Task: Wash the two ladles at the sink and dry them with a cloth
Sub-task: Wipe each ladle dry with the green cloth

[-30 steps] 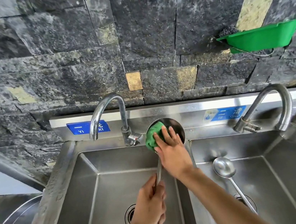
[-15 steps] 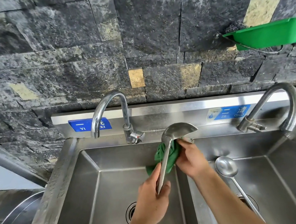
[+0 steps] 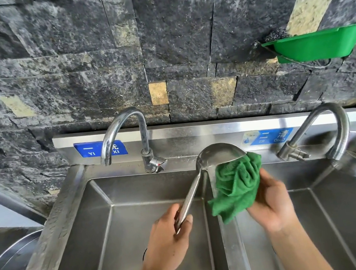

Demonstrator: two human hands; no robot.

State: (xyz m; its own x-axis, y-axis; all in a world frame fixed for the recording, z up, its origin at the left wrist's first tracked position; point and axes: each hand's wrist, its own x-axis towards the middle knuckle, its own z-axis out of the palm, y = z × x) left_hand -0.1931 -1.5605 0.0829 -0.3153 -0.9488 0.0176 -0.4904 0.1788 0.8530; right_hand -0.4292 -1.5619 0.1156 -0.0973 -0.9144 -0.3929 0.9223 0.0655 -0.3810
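Note:
A steel ladle is held up over the divider between the two sink basins, its bowl turned away so I see its rounded back. My left hand grips its handle low down. My right hand holds a crumpled green cloth just under and to the right of the ladle's bowl, the cloth's top touching the bowl's rim. The second ladle is hidden behind my right arm.
The steel double sink has a left tap and a right tap, neither running. A green plastic basket hangs on the stone wall at upper right. A steel basin sits at far left.
The ladle's bowl turned from facing me to facing away. My right hand with the cloth came out of the bowl, passed under it and moved right of the handle.

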